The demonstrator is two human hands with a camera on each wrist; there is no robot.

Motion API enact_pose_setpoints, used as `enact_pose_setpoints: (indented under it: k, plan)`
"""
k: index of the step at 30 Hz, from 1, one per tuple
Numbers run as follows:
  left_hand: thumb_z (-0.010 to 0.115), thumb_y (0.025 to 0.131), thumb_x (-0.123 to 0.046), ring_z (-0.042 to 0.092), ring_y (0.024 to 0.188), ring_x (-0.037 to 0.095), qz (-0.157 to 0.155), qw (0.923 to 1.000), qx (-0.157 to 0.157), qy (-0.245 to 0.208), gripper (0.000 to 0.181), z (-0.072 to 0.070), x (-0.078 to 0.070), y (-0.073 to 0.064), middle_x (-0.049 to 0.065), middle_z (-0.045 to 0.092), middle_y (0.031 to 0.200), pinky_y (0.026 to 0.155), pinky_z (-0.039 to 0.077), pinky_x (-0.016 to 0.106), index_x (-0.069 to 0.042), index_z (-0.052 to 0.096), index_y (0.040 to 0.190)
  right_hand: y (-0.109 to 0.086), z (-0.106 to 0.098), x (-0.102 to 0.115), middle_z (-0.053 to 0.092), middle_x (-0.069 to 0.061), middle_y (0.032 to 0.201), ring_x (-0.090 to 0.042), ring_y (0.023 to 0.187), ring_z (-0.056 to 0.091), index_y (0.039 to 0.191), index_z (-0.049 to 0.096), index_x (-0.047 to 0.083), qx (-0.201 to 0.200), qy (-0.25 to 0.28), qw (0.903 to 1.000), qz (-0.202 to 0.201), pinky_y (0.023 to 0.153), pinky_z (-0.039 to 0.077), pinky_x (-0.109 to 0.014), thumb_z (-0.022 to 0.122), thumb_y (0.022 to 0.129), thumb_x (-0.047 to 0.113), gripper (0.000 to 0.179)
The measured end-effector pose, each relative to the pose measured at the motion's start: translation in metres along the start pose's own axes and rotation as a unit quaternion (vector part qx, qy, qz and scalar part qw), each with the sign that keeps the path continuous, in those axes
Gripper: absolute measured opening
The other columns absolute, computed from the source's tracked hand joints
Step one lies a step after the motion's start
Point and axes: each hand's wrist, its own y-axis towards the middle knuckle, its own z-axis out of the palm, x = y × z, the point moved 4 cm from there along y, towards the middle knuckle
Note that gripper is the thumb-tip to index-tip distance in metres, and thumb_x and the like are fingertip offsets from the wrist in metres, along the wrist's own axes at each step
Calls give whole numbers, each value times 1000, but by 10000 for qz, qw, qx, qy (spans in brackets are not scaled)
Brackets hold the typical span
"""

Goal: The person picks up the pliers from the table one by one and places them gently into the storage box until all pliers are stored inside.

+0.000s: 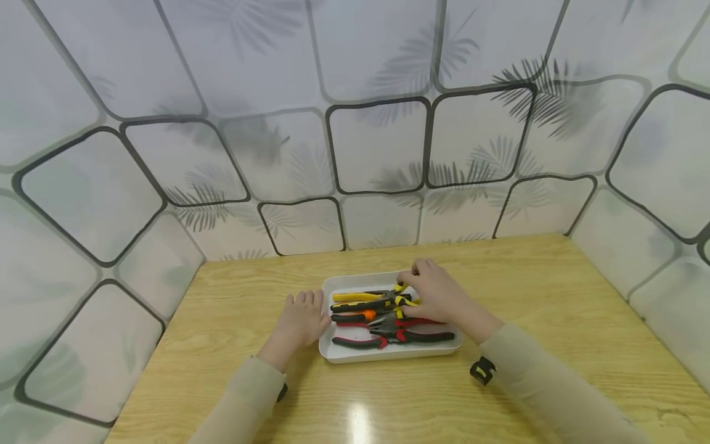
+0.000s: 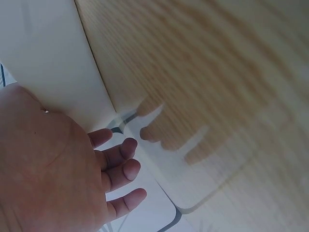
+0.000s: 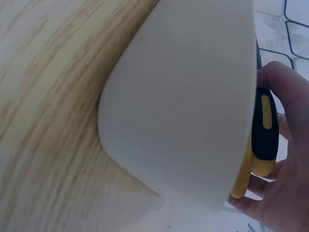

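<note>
A white tray (image 1: 391,356) on the table holds several pliers lying crosswise. My right hand (image 1: 437,295) reaches over its right end and grips a pair of pliers by a black-and-yellow handle (image 3: 264,133), thumb and fingers curled about it. A yellow handle (image 3: 243,176) lies right beside those fingers in the right wrist view. At the tray's left end, my left hand (image 1: 299,320) has its fingers extended, with the thumb at the rim. Red-and-black pliers (image 1: 426,337) lie along the near side; an orange-and-black handle (image 1: 355,317) lies farther back.
The tray stands on a light wood-grain table (image 1: 261,277). Behind and at both sides rises a pale patterned backdrop (image 1: 383,148). A black wrist device (image 1: 482,371) sits at the right sleeve.
</note>
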Motion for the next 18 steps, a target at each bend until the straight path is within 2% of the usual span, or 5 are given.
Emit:
enact_pose_setpoints:
  k: [14,18]
  plan:
    - [44,107,-38,54,132,41,-13,10000,5,88,58,-1,-1,-1,25,58,140,114,41,61,4,44,147,5,10,1,52,-7,104,-22,89,43,124,68,21,104,-207,9997,-16,80,39,-41,81,87,43,46]
    - [43,107,-39,54,133,42,-6,10000,17,60,60,-1,-1,-1,26,58,141,115,40,62,4,43,148,5,12,1,54,-8,104,-22,89,46,123,67,21,74,-363,9992,-125,76,42,-40,81,87,46,46]
